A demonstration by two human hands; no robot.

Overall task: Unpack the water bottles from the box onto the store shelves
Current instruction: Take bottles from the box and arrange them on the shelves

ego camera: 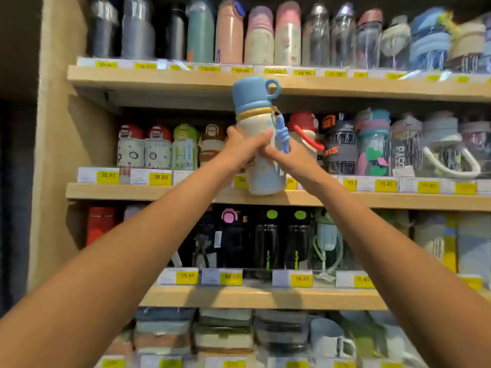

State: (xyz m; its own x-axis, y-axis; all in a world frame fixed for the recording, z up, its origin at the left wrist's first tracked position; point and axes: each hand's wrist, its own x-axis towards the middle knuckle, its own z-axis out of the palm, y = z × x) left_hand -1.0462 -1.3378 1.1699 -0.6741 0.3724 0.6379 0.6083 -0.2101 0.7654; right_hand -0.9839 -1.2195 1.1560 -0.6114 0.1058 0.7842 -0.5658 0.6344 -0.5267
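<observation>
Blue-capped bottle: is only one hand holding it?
No, the left hand and right hand both grip the blue-capped bottle at its middle.

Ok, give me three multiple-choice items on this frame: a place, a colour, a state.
1. Where is the bottle? A) in front of the second shelf from the top B) on the floor C) inside a box
2. Its lid is: A) red B) blue C) green
3. The bottle is: A) gripped by both hands B) standing free C) gripped by one hand

Answers: 1 A, its base hangs level with that shelf's edge; 2 B, cap and loop are blue; 3 A, the left hand and right hand both wrap its body.
</observation>
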